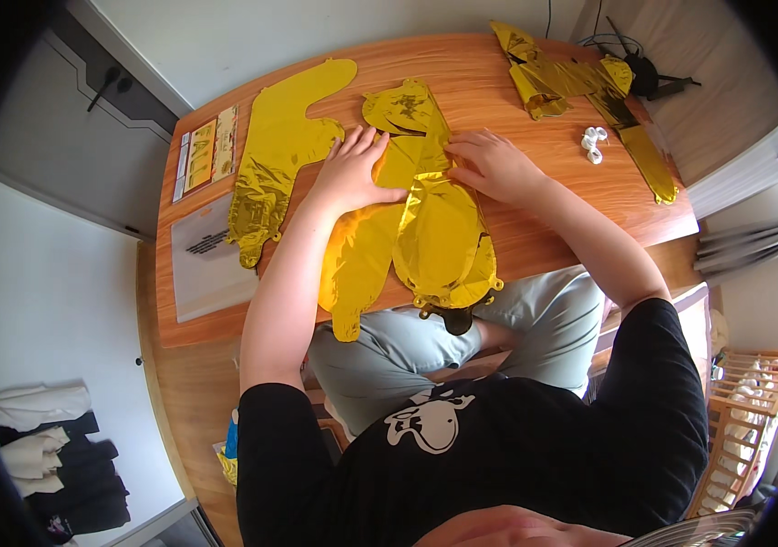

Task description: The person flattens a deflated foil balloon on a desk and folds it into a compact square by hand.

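A flat, uninflated gold foil balloon (pixel 443 242) lies before me, partly folded over itself, its tabbed lower end hanging past the table's near edge. My left hand (pixel 352 173) rests on its left part with fingers spread and thumb stretched to the right. At its right edge lies my right hand (pixel 496 169), fingers reaching left and thumb apart below them; the fingertips touch the foil. Left of my left hand is another flat gold foil balloon (pixel 284 123) with a curved upper arm.
More crumpled gold foil (pixel 571 80) lies at the far right of the wooden table (pixel 462 68), near small white ribbon rolls (pixel 594 144) and a black stand (pixel 649 77). A printed card (pixel 206 152) and a clear plastic bag (pixel 211 264) lie along the left edge.
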`<state>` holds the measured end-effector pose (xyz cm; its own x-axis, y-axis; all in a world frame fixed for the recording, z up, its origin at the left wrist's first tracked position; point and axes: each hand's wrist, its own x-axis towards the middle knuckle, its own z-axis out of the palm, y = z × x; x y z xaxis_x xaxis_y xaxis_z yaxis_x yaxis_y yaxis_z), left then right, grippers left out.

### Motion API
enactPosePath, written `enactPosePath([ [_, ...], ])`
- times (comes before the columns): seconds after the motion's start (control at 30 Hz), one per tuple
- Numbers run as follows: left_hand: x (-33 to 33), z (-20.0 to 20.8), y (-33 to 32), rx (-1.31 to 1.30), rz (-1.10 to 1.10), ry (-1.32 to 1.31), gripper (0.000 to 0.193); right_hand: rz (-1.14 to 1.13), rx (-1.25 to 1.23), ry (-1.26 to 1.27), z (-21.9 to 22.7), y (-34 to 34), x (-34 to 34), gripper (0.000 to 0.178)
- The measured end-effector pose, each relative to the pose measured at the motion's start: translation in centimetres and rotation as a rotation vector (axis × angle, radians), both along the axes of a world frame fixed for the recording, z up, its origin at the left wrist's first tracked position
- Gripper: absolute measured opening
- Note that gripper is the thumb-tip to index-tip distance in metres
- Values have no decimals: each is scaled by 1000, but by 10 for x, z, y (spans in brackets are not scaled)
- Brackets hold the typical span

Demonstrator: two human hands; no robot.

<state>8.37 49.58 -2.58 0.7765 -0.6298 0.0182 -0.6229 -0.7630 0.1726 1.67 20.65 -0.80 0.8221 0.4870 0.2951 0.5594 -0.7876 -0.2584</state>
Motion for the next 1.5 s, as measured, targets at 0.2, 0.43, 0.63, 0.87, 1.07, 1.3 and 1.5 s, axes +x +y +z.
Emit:
enactPosePath([
  [0.2,0,0,-1,9,-5,12,112,-43,-42,132,1,2,5,46],
  [0.43,4,-4,-2,28,12,-1,110,-94,-127,38,-18,8,-6,63],
  [0.63,4,-5,-4,-17,21,-18,104,-168,-159,-5,-26,19,-18,73],
  [0.87,-1,-5,-3,-20,31,-28,100,-214,-218,14,-28,26,-24,78],
  [1.07,4,-9,-3,-24,35,-35,100,-216,-242,-24,-32,27,-26,83],
  [1.3,-1,-4,-9,-27,28,-43,109,-193,-215,-83,-41,21,-26,87],
  [1.5,12,-4,8,-196,24,75,88,-197,-264,2,-42,27,-26,113],
])
